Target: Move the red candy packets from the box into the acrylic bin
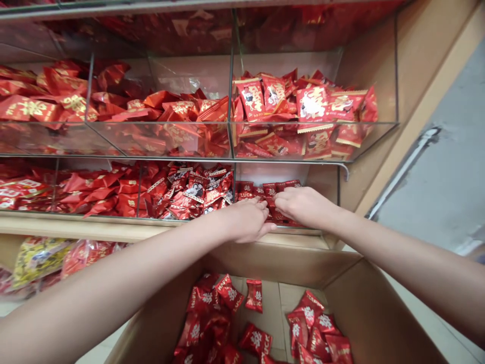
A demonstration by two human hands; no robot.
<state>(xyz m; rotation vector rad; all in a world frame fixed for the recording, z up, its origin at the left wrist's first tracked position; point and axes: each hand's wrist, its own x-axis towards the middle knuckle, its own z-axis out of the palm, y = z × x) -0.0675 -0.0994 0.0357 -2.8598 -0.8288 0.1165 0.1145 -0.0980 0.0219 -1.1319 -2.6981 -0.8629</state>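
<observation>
My left hand [248, 221] reaches into the lower right shelf compartment, fingers stretched out flat at the small red candy packets [245, 188], thumb apart. Close to its fingertips, on the right, my right hand [301, 205] rests at the same packets with its fingers curled in. What those fingers hold, if anything, is hidden. Beneath both hands stands a cardboard box [288, 265]. More red packets marked HAPPY and LUCK lie in it, in a left pile [206, 316] and a right pile [316, 328], with a few between.
Clear dividers split both shelves. Larger red packets [314, 103] fill the upper right bin, and others [197, 189] sit left of my left hand. A shelf lip [151, 228] runs above bagged yellow goods [40, 258]. The wooden side panel [428, 96] bounds the right.
</observation>
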